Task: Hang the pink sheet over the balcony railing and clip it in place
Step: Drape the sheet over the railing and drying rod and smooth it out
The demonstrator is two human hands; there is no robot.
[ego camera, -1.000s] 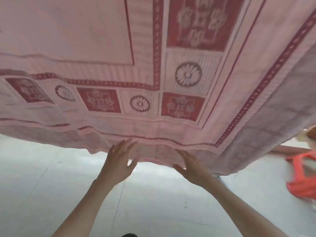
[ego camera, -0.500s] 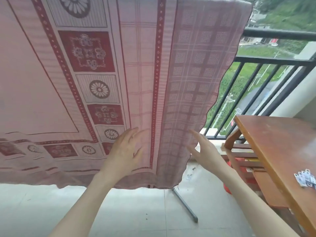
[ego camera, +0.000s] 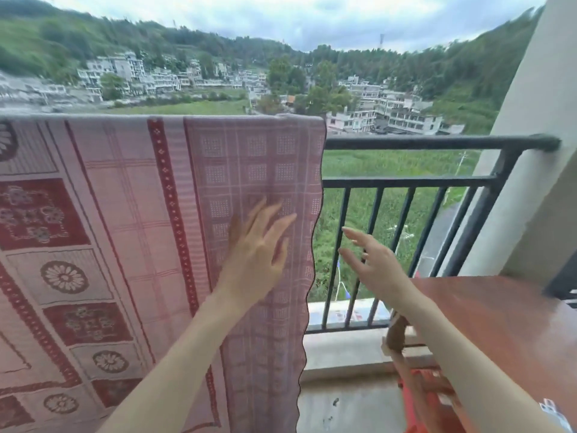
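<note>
- Head view: the left hand (ego camera: 256, 260) has its fingers spread and straight, laid flat against or just in front of the pink sheet (ego camera: 150, 232); it holds nothing. Contact cannot be told for certain.
- The right hand (ego camera: 371, 267) is also spread wide and empty, in open air just past the sheet's wavy right edge, in front of the railing (ego camera: 437, 142) bars.
- From the left hand the sheet's top fold lies toward 12 o'clock, draped over the top rail; the cloth hangs long-axis down toward 6.
- From the right hand the sheet edge lies at 9 o'clock, near.
- No clip shows on the fold. Small pale objects, perhaps clips, lie at the table (ego camera: 505, 326) edge toward 5 o'clock, so the right hand is likely nearer for fetching one.
</note>
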